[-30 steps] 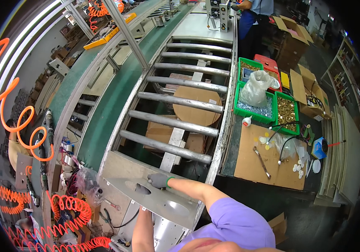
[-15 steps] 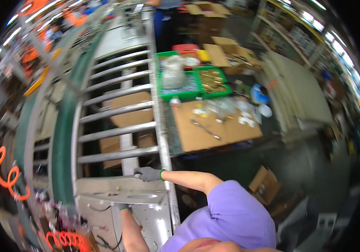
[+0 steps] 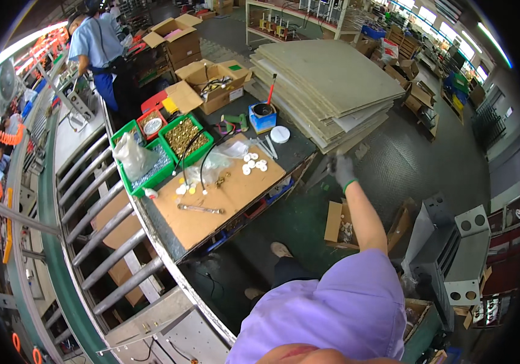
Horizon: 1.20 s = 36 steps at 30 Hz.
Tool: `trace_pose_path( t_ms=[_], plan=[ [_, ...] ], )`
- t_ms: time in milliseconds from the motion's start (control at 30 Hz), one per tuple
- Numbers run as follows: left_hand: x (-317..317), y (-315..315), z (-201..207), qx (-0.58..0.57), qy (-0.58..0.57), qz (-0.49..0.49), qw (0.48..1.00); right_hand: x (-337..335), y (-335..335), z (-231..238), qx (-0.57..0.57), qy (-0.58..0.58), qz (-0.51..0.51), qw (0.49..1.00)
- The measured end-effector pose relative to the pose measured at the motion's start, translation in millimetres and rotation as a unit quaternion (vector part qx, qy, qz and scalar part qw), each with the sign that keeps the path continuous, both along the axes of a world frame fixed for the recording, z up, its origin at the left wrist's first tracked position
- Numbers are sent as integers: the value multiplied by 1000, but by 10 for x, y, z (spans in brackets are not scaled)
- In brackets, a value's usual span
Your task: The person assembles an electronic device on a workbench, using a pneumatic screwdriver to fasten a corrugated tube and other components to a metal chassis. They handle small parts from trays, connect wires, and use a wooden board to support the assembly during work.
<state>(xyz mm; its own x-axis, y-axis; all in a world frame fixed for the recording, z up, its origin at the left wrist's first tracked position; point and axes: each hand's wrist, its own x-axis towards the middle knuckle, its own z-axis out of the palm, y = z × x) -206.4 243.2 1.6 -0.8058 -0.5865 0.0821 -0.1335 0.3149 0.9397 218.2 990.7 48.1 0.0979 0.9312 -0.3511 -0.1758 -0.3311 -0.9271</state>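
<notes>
The right hand, in a grey glove with a green cuff, is stretched out past the workbench, just beside the near corner of a stack of grey boards. Its fingers look partly bent, but they are too small and blurred to tell how wide they are or whether they grip anything. The left hand is out of view, so I cannot tell its state. The stack lies beyond the bench, its sheets unevenly piled. Below the glove in the view, an open carton sits on the floor. At the lower left, a bent metal panel lies at the near end of the rollers. On the bench, a wrench and white discs lie on a cardboard sheet, near green bins and a blue tub. Farther back stands a co-worker in a light blue shirt
</notes>
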Motion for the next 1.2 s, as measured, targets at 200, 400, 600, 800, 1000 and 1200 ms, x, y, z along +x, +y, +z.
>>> trace_pose_path(
  t_ms=[200, 400, 600, 800, 1000, 1200],
  plan=[
    [264, 1295, 1398, -78, 178, -16, 981, 315, 1530, 111, 138, -474, -85, 865],
    [545, 3188, 2195, -14, 229, -168, 959, 453, 1996, 203, 97, -304, -25, 947],
    [1103, 5778, 2023, 55, 170, -498, 848, 875, 2063, -129, 226, -311, 85, 919],
    [2391, 7792, 1581, 154, -38, -787, 596, 410, 1855, 144, 217, -271, 23, 938],
    [3001, 8426, 1479, 203, -116, -862, 450, 849, 1870, 3, 218, -198, 54, 954],
    [2886, 8568, 1311, 192, -194, -862, 427, 1230, 2108, 295, -85, 106, 67, 989]
  ],
)
